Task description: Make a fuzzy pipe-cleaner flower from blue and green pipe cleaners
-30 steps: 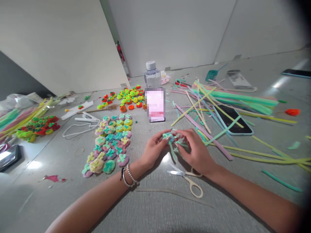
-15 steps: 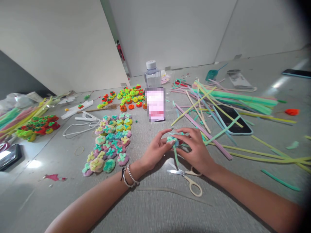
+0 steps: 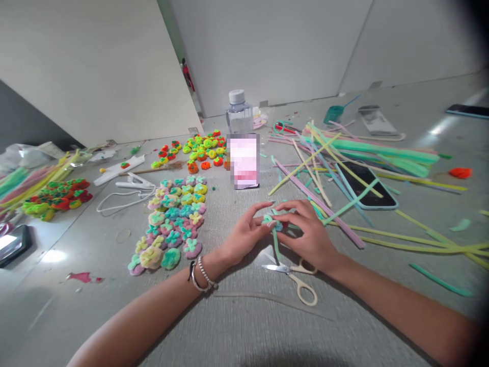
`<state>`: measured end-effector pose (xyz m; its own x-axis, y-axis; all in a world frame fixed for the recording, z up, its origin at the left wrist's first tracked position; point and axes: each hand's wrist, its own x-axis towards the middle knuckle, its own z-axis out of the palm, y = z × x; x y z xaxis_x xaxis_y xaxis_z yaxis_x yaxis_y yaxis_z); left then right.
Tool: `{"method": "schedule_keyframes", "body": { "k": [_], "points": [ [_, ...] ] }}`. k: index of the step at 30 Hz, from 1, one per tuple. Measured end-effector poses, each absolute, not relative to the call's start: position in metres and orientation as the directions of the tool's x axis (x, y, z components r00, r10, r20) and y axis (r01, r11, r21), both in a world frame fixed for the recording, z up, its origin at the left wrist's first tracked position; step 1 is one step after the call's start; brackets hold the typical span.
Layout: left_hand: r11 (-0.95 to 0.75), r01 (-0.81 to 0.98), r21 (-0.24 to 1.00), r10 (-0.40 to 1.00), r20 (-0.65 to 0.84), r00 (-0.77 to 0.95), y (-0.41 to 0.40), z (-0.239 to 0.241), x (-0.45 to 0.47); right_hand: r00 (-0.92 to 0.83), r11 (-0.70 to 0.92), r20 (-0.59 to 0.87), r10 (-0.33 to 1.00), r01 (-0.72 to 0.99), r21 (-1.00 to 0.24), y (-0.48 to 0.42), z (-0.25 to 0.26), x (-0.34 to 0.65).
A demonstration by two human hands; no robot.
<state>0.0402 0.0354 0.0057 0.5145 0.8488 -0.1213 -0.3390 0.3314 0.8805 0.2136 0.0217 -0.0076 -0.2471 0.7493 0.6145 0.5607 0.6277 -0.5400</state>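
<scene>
My left hand [image 3: 246,234] and my right hand [image 3: 307,234] meet at the middle of the grey table [image 3: 244,326]. Both pinch a small fuzzy blue-green pipe-cleaner flower [image 3: 272,223]. A green stem [image 3: 275,243] hangs down from it between my hands. My left wrist wears beaded bracelets [image 3: 201,275]. Cream-handled scissors [image 3: 296,278] lie on the table just below my right hand, their blades shut and pointing left.
Several finished pastel flowers [image 3: 173,224] lie left of my hands, brighter ones [image 3: 200,150] farther back and at far left [image 3: 53,199]. Loose pipe cleaners [image 3: 367,153] cover a phone [image 3: 367,188] at right. A bottle [image 3: 239,114] and a blurred upright screen [image 3: 244,162] stand behind.
My hands have closed in on the flower and lowered slightly toward the table. The view has tilted a little, and the other items stay where they were.
</scene>
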Motion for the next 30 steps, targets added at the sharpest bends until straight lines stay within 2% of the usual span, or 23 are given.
{"method": "schedule_keyframes", "body": {
  "k": [13, 23, 30],
  "points": [
    [0.291, -0.307, 0.906, 0.847, -0.094, 0.523, 0.0374, 0.0025, 0.0397, -0.260, 0.603, 0.573, 0.777, 0.570, -0.558, 0.0222, -0.0065, 0.2116],
    [0.252, -0.201, 0.947, 0.861, -0.125, 0.492, 0.0393, 0.0027, 0.0373, -0.266, 0.550, 0.498, 0.825, 0.577, -0.604, 0.0238, -0.0086, 0.2118],
    [0.275, -0.194, 0.942, 0.869, -0.157, 0.469, 0.0384, 0.0068, 0.0395, -0.267, 0.538, 0.479, 0.836, 0.573, -0.619, 0.0234, -0.0087, 0.2101]
  ]
}}
